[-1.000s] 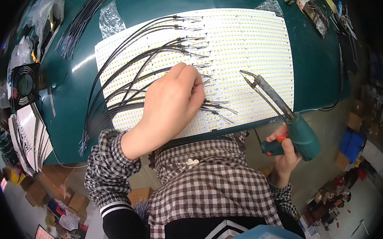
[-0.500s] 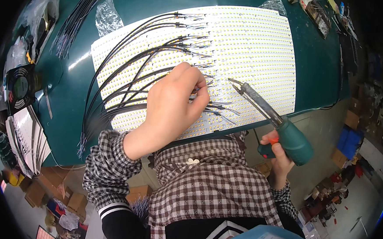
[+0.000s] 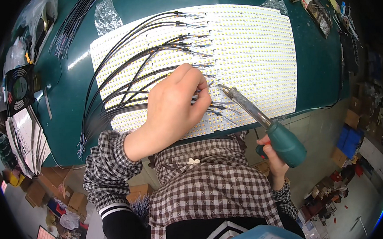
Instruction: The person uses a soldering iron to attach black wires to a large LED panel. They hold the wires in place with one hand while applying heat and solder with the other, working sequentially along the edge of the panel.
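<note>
A large white LED panel (image 3: 258, 63), covered in rows of small yellow chips, lies on the green table. Several black cables (image 3: 126, 49) run over its left half, their thin stripped leads ending near the panel's middle seam. My left hand (image 3: 177, 100) is closed in a pinch above the seam, on the end of one black cable; the fingertips are partly hidden. In my right hand (image 3: 276, 160) is a green-handled soldering gun (image 3: 287, 144), its trigger side toward my fingers. Its metal tip points up and left and sits close to the leads beside my left fingertips.
A bundle of dark cables (image 3: 74, 26) lies at the far left, near clear plastic wrap (image 3: 107, 16). A black fan (image 3: 21, 88) and a stack of white sheets (image 3: 28, 138) stand along the left edge. A worn box (image 3: 315, 13) rests at the far right.
My right hand has brought the soldering gun left, so its tip is now closer to the seam and my left fingertips. The left hand stays nearly still.
</note>
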Action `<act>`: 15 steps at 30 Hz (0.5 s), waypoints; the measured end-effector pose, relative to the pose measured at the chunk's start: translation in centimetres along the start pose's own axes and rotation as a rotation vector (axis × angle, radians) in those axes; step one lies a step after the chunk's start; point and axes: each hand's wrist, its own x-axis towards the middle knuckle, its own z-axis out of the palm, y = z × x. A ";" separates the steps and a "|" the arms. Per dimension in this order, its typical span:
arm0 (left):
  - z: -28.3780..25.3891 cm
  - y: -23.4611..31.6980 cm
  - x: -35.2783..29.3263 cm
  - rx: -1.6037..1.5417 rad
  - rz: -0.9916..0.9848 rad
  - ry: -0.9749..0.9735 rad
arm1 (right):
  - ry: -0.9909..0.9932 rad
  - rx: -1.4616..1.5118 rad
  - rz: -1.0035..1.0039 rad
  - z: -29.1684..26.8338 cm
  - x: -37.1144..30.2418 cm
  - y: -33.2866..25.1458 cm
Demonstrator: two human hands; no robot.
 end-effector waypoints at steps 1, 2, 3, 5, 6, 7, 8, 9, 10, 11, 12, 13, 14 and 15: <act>0.0 0.0 0.0 0.000 0.003 0.001 | 0.006 0.007 0.006 0.1 0.0 -0.1; 0.0 0.0 0.0 0.000 0.006 0.003 | 0.012 0.014 0.011 0.2 0.0 -0.2; 0.0 -0.1 -0.1 -0.001 0.007 0.002 | 0.018 0.022 0.017 0.3 0.0 -0.2; 0.1 -0.1 -0.1 -0.003 0.010 0.002 | 0.005 -0.011 -0.006 0.2 0.0 -0.1; 0.1 -0.1 -0.1 -0.001 0.010 0.003 | -0.002 -0.027 -0.017 0.1 0.0 0.0; 0.1 -0.1 -0.1 0.000 0.010 0.003 | -0.002 -0.027 -0.014 0.1 0.0 0.0; 0.1 -0.1 -0.1 0.001 0.009 0.004 | -0.004 -0.028 -0.011 0.1 0.0 -0.1; 0.1 -0.1 -0.1 0.000 0.010 0.006 | -0.005 -0.029 -0.008 0.2 0.0 -0.2; 0.1 -0.1 -0.1 -0.001 0.010 0.008 | -0.007 -0.024 -0.005 0.2 0.0 -0.2; 0.1 -0.1 -0.1 -0.001 0.012 0.009 | -0.007 -0.019 -0.003 0.2 0.0 -0.2; 0.1 -0.1 -0.1 0.000 0.009 0.004 | -0.008 -0.014 -0.001 0.3 0.0 -0.2; 0.0 0.0 0.0 0.002 0.007 -0.001 | -0.009 -0.007 -0.002 0.3 0.1 -0.2; 0.0 0.0 0.0 0.003 0.004 -0.006 | -0.011 0.000 -0.002 0.3 0.1 -0.2; 0.0 0.0 0.0 0.002 0.002 -0.007 | -0.014 0.007 -0.003 0.3 0.1 -0.2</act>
